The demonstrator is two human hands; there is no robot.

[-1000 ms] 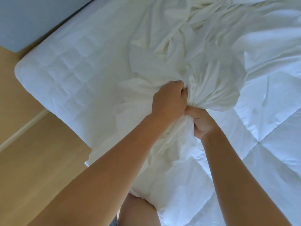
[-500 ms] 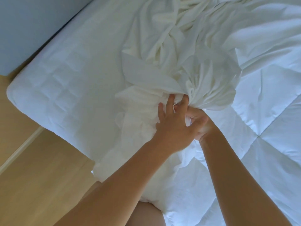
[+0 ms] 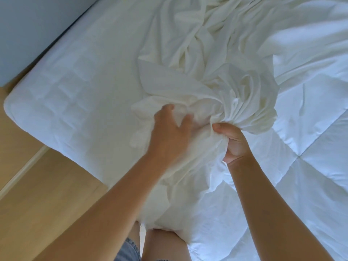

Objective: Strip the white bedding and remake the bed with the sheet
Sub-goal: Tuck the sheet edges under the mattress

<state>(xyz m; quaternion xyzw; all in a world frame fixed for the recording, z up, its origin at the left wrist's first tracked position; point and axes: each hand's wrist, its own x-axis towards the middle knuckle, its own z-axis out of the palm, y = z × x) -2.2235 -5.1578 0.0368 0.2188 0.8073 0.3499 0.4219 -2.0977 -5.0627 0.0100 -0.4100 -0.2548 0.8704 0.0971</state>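
Head view. The right hand (image 3: 234,141) is clamped on a gathered neck of the white sheet (image 3: 216,81), thumb over the pleats; the cloth balloons beyond its fingers and trails down below both wrists. The left hand (image 3: 170,133), just beside it and blurred, lies on the sheet with thumb apart and fingertips sunk in the folds; whether it grips cannot be told. Left of the left hand lies the bare quilted mattress (image 3: 84,81), with the wooden floor (image 3: 37,185) outside its corner. Right of the right hand spreads a stitched white quilt (image 3: 310,140).
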